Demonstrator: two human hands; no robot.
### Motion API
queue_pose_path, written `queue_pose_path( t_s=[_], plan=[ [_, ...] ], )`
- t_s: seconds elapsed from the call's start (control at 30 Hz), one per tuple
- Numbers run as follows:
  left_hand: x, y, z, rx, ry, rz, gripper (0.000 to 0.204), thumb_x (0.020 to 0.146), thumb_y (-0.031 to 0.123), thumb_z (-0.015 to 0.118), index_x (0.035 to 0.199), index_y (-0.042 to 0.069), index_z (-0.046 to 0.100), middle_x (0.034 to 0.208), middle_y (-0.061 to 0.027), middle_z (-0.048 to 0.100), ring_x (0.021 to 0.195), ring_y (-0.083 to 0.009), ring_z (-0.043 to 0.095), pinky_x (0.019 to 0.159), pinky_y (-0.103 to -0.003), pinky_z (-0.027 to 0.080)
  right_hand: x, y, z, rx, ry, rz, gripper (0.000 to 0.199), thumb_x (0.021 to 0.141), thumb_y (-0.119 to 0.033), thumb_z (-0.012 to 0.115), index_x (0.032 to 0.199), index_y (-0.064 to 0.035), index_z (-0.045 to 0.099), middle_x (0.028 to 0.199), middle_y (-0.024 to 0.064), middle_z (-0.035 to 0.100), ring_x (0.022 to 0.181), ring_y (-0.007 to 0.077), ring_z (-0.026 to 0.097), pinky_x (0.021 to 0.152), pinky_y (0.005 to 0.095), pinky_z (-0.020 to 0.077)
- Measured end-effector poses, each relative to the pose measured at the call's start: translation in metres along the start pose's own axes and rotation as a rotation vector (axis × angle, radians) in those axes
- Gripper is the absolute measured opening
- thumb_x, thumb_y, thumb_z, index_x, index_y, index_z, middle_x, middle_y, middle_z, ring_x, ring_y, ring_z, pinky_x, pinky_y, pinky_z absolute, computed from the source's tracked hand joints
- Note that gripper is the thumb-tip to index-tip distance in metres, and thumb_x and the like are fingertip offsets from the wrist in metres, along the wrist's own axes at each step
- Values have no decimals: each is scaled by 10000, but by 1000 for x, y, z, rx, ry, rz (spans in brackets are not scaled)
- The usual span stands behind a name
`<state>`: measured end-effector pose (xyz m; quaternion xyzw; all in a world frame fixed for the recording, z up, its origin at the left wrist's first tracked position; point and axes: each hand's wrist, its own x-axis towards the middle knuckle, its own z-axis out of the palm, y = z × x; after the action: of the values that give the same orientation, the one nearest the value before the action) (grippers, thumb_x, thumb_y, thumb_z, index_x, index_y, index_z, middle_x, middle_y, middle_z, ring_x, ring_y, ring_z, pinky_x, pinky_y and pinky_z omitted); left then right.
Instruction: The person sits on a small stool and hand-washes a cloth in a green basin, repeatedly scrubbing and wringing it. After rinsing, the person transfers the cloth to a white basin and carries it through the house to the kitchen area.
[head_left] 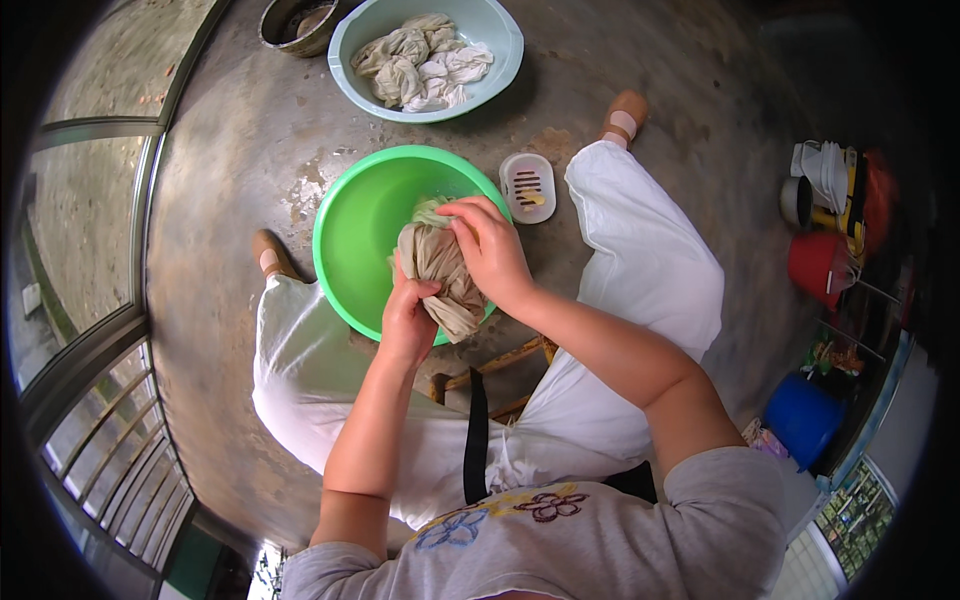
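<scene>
Beige, wet-looking cloth [443, 268] is bunched between both hands over the near edge of a bright green basin [360, 225]. The left hand [408, 318] has its grip closed around the lower part of the bundle, fingers wrapped on from below. The right hand [490, 250] clamps the upper part, fingers curled tight over the top, so the cloth sits squeezed between the two grips, one just above the other. A loose end of the cloth hangs down beside the left grip, touching the basin's rim.

Just under the grips, a wooden stool [500, 365] shows between the white trousers [640, 270]. Right of the right grip, close to the basin, lies a small white soap dish [528, 186] on the concrete floor [240, 140]. Farther beyond the grips stands a pale blue basin [500, 50] holding a heap of wrung whitish cloths [420, 62], and beside it a metal bowl [290, 30].
</scene>
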<state>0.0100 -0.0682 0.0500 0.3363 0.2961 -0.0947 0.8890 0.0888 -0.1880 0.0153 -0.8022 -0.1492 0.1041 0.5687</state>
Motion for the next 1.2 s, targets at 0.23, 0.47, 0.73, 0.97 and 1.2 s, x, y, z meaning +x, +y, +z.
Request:
queue_pose_path(
  t_s=[0.23,0.47,0.73,0.97,1.2],
  plan=[
    [33,1,-22,-196,136,3,544,793,122,434,1313,-31,406,1292,-169,511,1175,-326,506,1013,-453,391,51,64,-45,629,282,676,145,935,-68,510,1023,1,603,922,73,601,692,125,576,613,243,480],
    [29,18,-29,-413,191,9,485,883,155,449,1330,-20,381,1341,-169,466,1238,-327,443,1055,-460,329,38,247,-10,-126,76,725,171,889,-45,524,988,-46,664,890,85,668,754,160,630,701,280,508],
    [16,26,-48,-589,149,-56,504,882,185,461,1322,-46,375,1337,-192,462,1224,-327,457,1046,-459,345,38,237,-23,-375,451,387,204,858,-116,600,1047,-48,639,1000,108,641,874,196,632,787,296,491],
    [7,27,-64,-623,-66,-47,501,870,204,451,1303,-43,401,1325,-184,479,1201,-329,481,1037,-459,361,32,7,4,-98,-362,11,433,852,-355,663,1099,-3,616,1235,158,553,1195,273,492,1002,346,363],
    [7,42,-85,275,344,278,558,889,379,506,1278,-17,443,1267,-188,529,1151,-311,530,982,-417,409,6,-43,-6,608,-294,365,344,973,-294,494,1133,5,554,1155,73,580,1056,128,533,917,276,417]
  ],
)
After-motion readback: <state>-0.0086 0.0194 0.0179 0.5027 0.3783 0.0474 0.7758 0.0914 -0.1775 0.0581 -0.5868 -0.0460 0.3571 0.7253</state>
